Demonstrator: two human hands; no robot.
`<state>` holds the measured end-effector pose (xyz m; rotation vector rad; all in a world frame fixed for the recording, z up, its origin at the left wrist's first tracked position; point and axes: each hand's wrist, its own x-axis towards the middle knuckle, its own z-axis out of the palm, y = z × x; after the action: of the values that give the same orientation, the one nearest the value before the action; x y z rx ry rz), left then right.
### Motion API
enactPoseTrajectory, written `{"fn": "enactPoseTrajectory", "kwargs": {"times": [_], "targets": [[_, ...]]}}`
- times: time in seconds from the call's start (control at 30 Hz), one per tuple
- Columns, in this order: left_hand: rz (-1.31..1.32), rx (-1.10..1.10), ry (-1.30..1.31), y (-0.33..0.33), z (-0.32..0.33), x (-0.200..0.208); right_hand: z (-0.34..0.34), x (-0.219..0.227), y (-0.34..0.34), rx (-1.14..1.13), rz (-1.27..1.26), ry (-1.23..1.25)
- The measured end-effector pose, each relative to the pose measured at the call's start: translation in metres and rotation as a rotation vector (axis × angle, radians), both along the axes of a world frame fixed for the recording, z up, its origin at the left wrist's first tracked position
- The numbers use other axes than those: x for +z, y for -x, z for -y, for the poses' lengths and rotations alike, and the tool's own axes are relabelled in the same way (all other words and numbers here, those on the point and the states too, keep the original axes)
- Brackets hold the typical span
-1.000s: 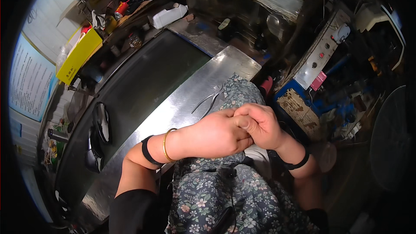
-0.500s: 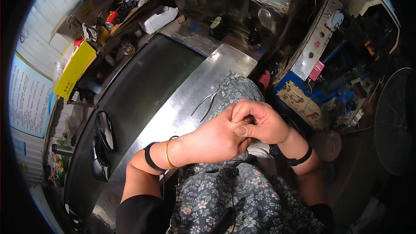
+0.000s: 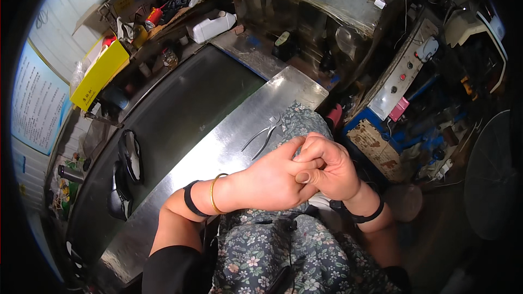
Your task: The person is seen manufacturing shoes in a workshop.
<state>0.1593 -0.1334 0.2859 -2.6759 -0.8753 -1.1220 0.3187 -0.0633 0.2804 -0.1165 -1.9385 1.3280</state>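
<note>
My left hand, with a gold bangle and a black band at its wrist, is closed. My right hand, also banded in black, curls round the left fingers, its thumb pressed against them. The hands are clasped together over floral cloth on my lap. Whether anything small is between the fingers is hidden. Just beyond them, a pair of pliers lies on the metal ledge, touched by neither hand.
Black shoes rest on the dark belt left of the ledge. A yellow box and a white plastic jug stand behind it. A control panel is at right, and a round fan-like guard stands at far right.
The view has shifted slightly, so the surroundings sit differently in the picture. My hands stay clasped together, with a small change in how the right fingers lie on the left.
</note>
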Motion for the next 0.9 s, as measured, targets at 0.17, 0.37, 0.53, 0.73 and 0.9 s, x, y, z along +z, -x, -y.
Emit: {"fn": "enactPoseTrajectory", "kwargs": {"times": [0.17,0.37,0.53,0.73,0.9], "targets": [[0.03,-0.044,0.079,0.0,0.0,0.002,-0.004,0.004,-0.012,-0.022,0.11,-0.159],[-0.148,-0.071,-0.03,0.006,0.004,0.01,-0.005,0.005,-0.023,-0.133,0.095,-0.166],[-0.186,-0.141,0.133,0.005,0.009,0.014,-0.002,0.006,-0.021,-0.123,0.044,-0.134],[-0.275,0.055,0.046,0.017,0.017,0.018,-0.003,0.014,-0.021,0.032,0.14,0.233],[-0.251,0.104,0.184,0.019,0.021,0.012,-0.011,0.022,-0.023,-0.047,0.272,-0.452]]}}
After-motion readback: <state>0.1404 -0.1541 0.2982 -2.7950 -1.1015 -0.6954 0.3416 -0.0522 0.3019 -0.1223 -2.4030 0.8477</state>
